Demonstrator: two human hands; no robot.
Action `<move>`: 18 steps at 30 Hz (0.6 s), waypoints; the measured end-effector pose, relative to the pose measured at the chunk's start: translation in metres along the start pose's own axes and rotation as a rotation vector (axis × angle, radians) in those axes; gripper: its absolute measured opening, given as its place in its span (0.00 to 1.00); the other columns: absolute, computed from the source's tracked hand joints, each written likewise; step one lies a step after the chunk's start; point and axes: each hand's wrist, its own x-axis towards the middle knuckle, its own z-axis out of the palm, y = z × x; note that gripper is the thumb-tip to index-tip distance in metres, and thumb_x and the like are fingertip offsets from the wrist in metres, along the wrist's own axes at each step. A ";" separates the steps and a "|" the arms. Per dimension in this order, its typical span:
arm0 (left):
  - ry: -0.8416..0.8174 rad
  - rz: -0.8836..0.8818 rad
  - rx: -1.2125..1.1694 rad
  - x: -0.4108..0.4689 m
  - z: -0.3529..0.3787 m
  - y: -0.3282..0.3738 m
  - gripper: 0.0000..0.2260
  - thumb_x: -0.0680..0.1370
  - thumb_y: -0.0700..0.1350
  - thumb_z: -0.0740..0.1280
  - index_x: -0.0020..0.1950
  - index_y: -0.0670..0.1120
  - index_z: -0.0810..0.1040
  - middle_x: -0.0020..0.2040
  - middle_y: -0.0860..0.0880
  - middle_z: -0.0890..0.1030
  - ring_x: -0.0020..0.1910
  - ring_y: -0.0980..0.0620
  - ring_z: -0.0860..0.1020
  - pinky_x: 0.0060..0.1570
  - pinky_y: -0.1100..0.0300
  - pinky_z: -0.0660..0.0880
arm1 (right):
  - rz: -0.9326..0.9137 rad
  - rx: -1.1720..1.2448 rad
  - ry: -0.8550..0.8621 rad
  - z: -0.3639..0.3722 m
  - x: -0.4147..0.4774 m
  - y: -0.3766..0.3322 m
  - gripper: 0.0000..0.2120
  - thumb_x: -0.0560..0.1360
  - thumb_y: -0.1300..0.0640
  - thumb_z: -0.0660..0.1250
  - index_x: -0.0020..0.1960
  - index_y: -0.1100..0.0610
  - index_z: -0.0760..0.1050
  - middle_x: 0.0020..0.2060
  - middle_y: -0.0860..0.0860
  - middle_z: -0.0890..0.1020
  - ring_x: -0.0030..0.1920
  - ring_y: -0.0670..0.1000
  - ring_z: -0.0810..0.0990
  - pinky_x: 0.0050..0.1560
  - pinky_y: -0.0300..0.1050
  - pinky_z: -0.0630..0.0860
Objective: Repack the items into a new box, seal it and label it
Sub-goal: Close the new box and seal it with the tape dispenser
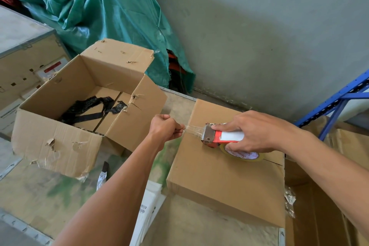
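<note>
A grey wall (259,26) fills the back, with a green tarp (103,12) heaped against it at the left. Below lies a worn table (40,191) that carries two boxes. The old box (50,138) stands open on the left, its flaps up and its front wall torn and dented; black plastic (87,106) lies crumpled on its floor. The new box (219,185) sits just right of it, apart from it, at the table's right edge, its flaps closed flat. A wooden crate (24,66) stands at the far left, a blue rack (339,102) leans in at the far right, and flat cardboard (319,215) lies beside the new box. A white sheet (147,205) with a barcode lies on the table against the new box's near left corner, partly hidden by the left forearm, and a small packet (102,175) lies just in front of the old box. The right hand (257,132) grips a red dispenser (219,136) on top of the new box, fingers wrapped round its handle and forefinger stretched toward the metal blade. The roll (245,156) below it touches the lid. The left hand (165,130), curled into a fist over the box's left edge, pinches the end of the tape (194,129), which runs taut in thin strands from the blade.
</note>
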 end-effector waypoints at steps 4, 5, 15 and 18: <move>0.018 0.000 -0.001 0.002 0.001 -0.003 0.19 0.73 0.28 0.69 0.56 0.44 0.67 0.39 0.39 0.86 0.34 0.48 0.83 0.36 0.56 0.81 | 0.004 0.001 0.005 0.002 -0.001 0.000 0.28 0.76 0.41 0.65 0.74 0.29 0.63 0.45 0.45 0.78 0.46 0.47 0.75 0.48 0.51 0.76; 0.022 -0.001 0.006 0.001 0.002 -0.005 0.18 0.74 0.28 0.69 0.56 0.43 0.68 0.39 0.40 0.86 0.34 0.48 0.83 0.37 0.56 0.81 | 0.006 0.000 0.006 0.003 -0.001 0.000 0.28 0.76 0.41 0.65 0.74 0.29 0.63 0.45 0.46 0.78 0.46 0.47 0.75 0.47 0.51 0.76; -0.043 -0.202 0.028 -0.008 0.003 0.004 0.05 0.73 0.34 0.73 0.48 0.36 0.83 0.33 0.45 0.80 0.32 0.51 0.78 0.36 0.59 0.80 | 0.018 -0.011 0.024 0.006 0.000 -0.001 0.29 0.75 0.41 0.66 0.73 0.28 0.64 0.45 0.45 0.78 0.45 0.48 0.74 0.45 0.51 0.76; -0.002 -0.211 0.157 -0.010 0.000 0.000 0.10 0.72 0.41 0.77 0.51 0.41 0.83 0.46 0.48 0.84 0.42 0.51 0.78 0.38 0.58 0.80 | 0.017 -0.023 0.025 0.005 0.000 -0.002 0.29 0.74 0.41 0.66 0.73 0.28 0.64 0.45 0.44 0.78 0.46 0.47 0.74 0.46 0.51 0.76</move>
